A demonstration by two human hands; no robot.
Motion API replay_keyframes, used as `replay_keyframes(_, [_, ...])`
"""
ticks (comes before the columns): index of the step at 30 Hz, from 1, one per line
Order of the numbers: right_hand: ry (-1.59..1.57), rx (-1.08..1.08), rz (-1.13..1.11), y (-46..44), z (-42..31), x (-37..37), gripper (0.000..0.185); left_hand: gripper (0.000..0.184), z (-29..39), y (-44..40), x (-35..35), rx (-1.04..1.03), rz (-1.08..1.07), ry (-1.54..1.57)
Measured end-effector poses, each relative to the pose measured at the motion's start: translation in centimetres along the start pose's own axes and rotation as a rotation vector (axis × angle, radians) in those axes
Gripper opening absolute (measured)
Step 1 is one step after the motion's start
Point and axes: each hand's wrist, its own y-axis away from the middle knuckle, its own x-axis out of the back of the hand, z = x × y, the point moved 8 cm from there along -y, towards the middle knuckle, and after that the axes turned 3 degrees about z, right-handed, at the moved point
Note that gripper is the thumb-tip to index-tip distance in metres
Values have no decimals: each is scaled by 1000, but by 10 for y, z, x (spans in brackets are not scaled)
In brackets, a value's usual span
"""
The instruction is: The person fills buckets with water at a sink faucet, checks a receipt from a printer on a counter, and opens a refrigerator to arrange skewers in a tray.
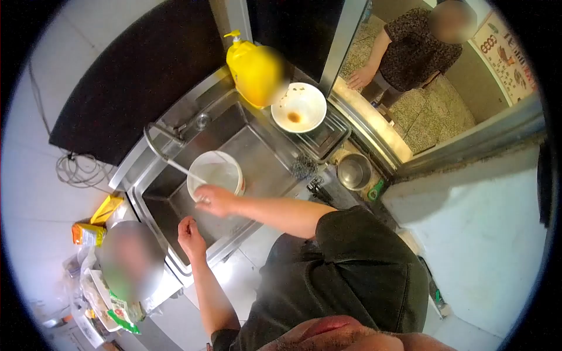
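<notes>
A white bucket (233,169) stands in the metal sink (257,143). A curved tap spout (151,139) reaches over it, and a pale line, spout or water, runs down from it to my right hand. My right hand (215,200) is over the bucket's near rim, its fingers bent and somewhat apart, with nothing visible in them. Lower left, my left hand (191,237) is held above the sink's near side with its fingers curled in. Whatever it may hold is hidden.
Behind the sink stand a yellow pump bottle (249,70) and a stained white bowl (310,105). A scouring pad (303,168) and metal pot (353,171) are at the right. Packets (89,234) lie left. Beyond the opening stands another person (418,50).
</notes>
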Motion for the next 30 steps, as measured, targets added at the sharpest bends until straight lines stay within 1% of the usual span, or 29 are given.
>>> replay_keyframes(1, [246,-227,-193,5,40,-12,42,15,-14,3,13,25,-3,-69])
replay_keyframes(2, [494,-454,-380,20,75,-15,42,16,-54,7,31,115,-19,-4])
replay_keyframes(4, [700,-543,-369,51,72,2,44,16,-86,25,75,158,-2,77])
replay_keyframes(5, [725,-430,-238,62,70,0,44,16,-105,37,98,186,10,123])
replay_keyframes(6, [747,-318,-109,75,68,-2,45,16,-129,47,125,152,46,164])
replay_keyframes(7, [732,-361,-103,88,68,-6,46,18,-132,62,153,191,72,100])
replay_keyframes(8, [719,-406,-94,101,67,-8,46,21,-176,72,182,180,85,110])
replay_keyframes(9, [708,-455,-81,112,66,-6,47,24,-191,88,208,250,157,131])
replay_keyframes(10, [734,-492,-127,121,65,-7,48,24,-208,104,232,272,231,159])
replay_keyframes(11, [753,-529,-176,129,64,-10,49,24,-196,122,254,295,218,78])
replay_keyframes(12, [770,-565,-226,134,64,-13,49,24,-233,136,276,342,256,77])
replay_keyframes(14, [748,-540,-158,134,61,-10,49,23,-265,168,313,345,340,25])
replay_keyframes(15, [734,-527,-123,131,59,-6,49,23,-288,184,328,395,379,56])
replay_keyframes(16, [675,-538,-87,121,26,2,45,22,-315,200,342,446,419,89])
replay_keyframes(18, [510,-637,-69,101,-1,12,42,21,-371,228,363,520,468,123])
replay_keyframes(20, [407,-607,12,76,8,18,40,21,-419,262,386,580,515,123])
replay_keyframes(21, [380,-531,73,63,11,21,39,20,-410,274,385,572,526,155])
replay_keyframes(22, [188,-451,126,51,16,25,35,19,-404,287,384,581,558,176])
replay_keyframes(23, [-94,-480,179,47,51,24,34,18,-415,312,383,644,744,261])
replay_keyframes(24, [164,-688,58,55,84,19,36,28,-450,348,404,730,613,-108])
replay_keyframes(25, [767,-783,-407,64,99,8,43,21,-447,361,397,802,577,39])
replay_keyframes(27, [1088,-404,-192,59,96,3,47,25,-462,412,395,948,766,-72])
replay_keyframes(29, [960,-458,-81,56,101,-13,49,27,-467,471,397,963,904,-224])
replay_keyframes(30, [902,-488,-33,58,104,-17,49,25,-445,488,384,1046,952,-134])
